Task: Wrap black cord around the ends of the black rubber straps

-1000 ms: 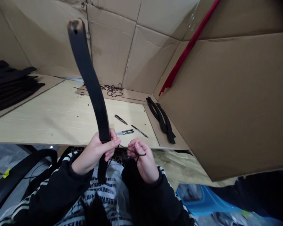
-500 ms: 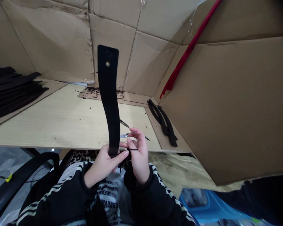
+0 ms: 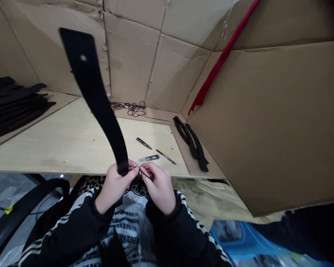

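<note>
Left hand (image 3: 114, 187) clamps black punched strap (image 3: 96, 96) low, lifting it clear of pale wooden board (image 3: 58, 148); right hand (image 3: 158, 187) pinches thin black cord (image 3: 146, 174) beside strap's end, fingertips together.

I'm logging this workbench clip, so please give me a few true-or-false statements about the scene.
1. The left hand grips a black strap near its lower end. True.
2. The strap's raised end has a hole. True.
3. The right hand holds a red strip. False: its fingers pinch something thin and dark, and the red strip leans along the cardboard.
4. Small metal snips lie on the table. True.
5. The stack of black straps lies right of the snips. False: the stack is at the table's far left.
</note>
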`<state>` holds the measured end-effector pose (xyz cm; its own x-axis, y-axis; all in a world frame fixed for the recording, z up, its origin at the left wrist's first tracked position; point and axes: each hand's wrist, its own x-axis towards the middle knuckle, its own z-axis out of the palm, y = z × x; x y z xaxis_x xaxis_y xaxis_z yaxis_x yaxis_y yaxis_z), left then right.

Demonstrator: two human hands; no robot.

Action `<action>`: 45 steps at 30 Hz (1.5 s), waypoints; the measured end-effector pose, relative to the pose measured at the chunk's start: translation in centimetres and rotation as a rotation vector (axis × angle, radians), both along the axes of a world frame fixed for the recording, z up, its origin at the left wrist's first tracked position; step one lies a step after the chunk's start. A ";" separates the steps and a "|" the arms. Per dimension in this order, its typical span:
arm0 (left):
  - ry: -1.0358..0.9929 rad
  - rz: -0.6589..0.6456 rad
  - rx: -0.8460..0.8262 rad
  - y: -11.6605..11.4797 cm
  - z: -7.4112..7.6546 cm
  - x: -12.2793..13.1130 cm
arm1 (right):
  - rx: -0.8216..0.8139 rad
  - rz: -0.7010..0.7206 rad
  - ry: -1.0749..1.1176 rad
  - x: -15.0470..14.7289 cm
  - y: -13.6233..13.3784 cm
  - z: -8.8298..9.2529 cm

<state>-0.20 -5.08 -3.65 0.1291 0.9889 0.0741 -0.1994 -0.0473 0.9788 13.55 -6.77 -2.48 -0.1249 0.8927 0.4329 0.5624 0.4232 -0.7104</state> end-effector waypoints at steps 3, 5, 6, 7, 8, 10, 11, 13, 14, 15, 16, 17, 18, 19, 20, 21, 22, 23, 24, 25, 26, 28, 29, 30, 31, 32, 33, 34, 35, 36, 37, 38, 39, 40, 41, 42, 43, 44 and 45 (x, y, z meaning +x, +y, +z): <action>-0.035 -0.053 -0.037 0.1 -0.1 -0.1 | -0.004 0.098 -0.111 0.8 -0.1 0.8; -0.076 -0.103 -0.067 0.0 -0.1 -0.1 | -0.037 0.149 -0.113 1.4 0.0 1.2; -0.100 -0.126 -0.083 -0.1 0.0 0.0 | -0.045 0.166 -0.099 1.6 0.1 1.3; -0.124 -0.144 -0.100 -0.1 0.1 -0.1 | -0.042 0.173 -0.079 1.8 0.2 1.4; -0.150 -0.154 -0.114 -0.2 0.2 -0.2 | -0.029 0.167 -0.057 2.0 0.3 1.5; -0.199 -0.141 -0.130 -0.1 0.4 -0.6 | 0.017 0.107 0.000 2.5 0.4 1.7; -0.221 -0.123 -0.131 0.0 0.6 -0.9 | 0.038 0.065 0.036 2.8 0.4 1.8; -0.261 -0.073 -0.121 0.4 0.8 -1.6 | 0.049 0.012 0.103 3.5 0.3 2.3; -0.282 -0.044 -0.112 0.7 1.0 -2.0 | 0.033 0.032 0.117 3.9 0.2 2.6; -0.303 -0.014 -0.102 1.1 1.2 -2.5 | 0.005 0.089 0.110 4.5 0.1 3.0; -0.323 0.017 -0.090 1.4 1.4 -3.1 | -0.029 0.169 0.087 5.3 -0.1 3.4; -0.348 0.049 -0.079 1.8 1.6 -3.7 | -0.062 0.257 0.058 6.2 -0.4 3.7; -0.375 0.080 -0.072 2.2 1.8 -4.4 | -0.088 0.346 0.035 7.3 -0.8 3.9; -0.404 0.111 -0.068 2.5 2.1 -5.1 | -0.101 0.408 0.038 8.6 -1.2 3.8; -0.444 0.139 -0.075 2.8 2.4 -5.9 | -0.108 0.455 0.075 10.1 -1.6 3.6; -0.472 0.161 -0.083 3.0 2.7 -6.6 | -0.101 0.498 0.141 11.8 -2.2 3.1; -0.493 0.181 -0.094 3.1 2.9 -7.2 | -0.098 0.505 0.211 13.4 -2.7 2.4; -0.506 0.196 -0.102 3.2 3.2 -7.7 | -0.077 0.455 0.301 15.0 -3.4 1.6; -0.506 0.206 -0.109 3.1 3.3 -8.0 | -0.019 0.413 0.400 16.5 -4.0 0.7; -0.500 0.210 -0.111 3.1 3.4 -8.2 | -0.024 0.333 0.472 17.8 -4.7 -0.3; -0.491 0.206 -0.110 3.0 3.3 -8.2 | -0.063 0.249 0.501 18.9 -5.4 -1.3; -0.472 0.183 -0.107 2.9 3.1 -7.7 | -0.122 0.046 0.564 20.4 -6.9 -2.9; -0.464 0.172 -0.101 2.9 2.9 -7.3 | -0.124 -0.044 0.605 20.8 -7.6 -3.4; -0.458 0.161 -0.090 2.9 2.7 -7.0 | -0.117 -0.120 0.651 21.1 -8.2 -3.8; -0.450 0.151 -0.080 2.9 2.6 -6.6 | -0.104 -0.178 0.698 21.4 -8.7 -4.1; -0.440 0.139 -0.071 2.9 2.5 -6.3 | -0.110 -0.218 0.734 21.7 -9.1 -4.3; -0.431 0.130 -0.063 3.0 2.4 -6.1 | -0.133 -0.256 0.750 22.0 -9.3 -4.3; -0.425 0.123 -0.060 3.0 2.4 -6.1 | -0.174 -0.303 0.735 22.3 -9.4 -4.4; -0.427 0.123 -0.064 3.0 2.5 -6.1 | -0.225 -0.362 0.677 22.7 -9.4 -4.4; -0.437 0.131 -0.073 3.1 2.7 -6.2 | -0.270 -0.430 0.574 23.2 -9.3 -4.5; -0.449 0.144 -0.085 3.1 2.9 -6.5 | -0.308 -0.509 0.429 23.8 -9.2 -4.6; -0.461 0.160 -0.094 3.1 3.1 -6.8 | -0.334 -0.596 0.257 24.4 -9.1 -4.9; -0.470 0.175 -0.102 3.0 3.2 -7.1 | -0.350 -0.692 0.082 25.0 -9.1 -5.2; -0.473 0.189 -0.106 3.0 3.4 -7.4 | -0.363 -0.795 -0.079 25.5 -9.1 -5.6; -0.473 0.204 -0.105 2.9 3.6 -7.7 | -0.375 -0.906 -0.215 26.0 -9.3 -6.0; -0.471 0.219 -0.099 2.9 3.7 -8.0 | -0.383 -1.018 -0.324 26.4 -9.4 -6.5; -0.471 0.235 -0.094 2.9 3.7 -8.2 | -0.389 -1.109 -0.405 26.8 -9.6 -7.0; -0.468 0.244 -0.094 2.8 3.7 -8.4 | -0.393 -1.162 -0.454 27.1 -9.8 -7.5; -0.466 0.251 -0.096 2.8 3.7 -8.5 | -0.399 -1.168 -0.456 27.3 -10.0 -7.9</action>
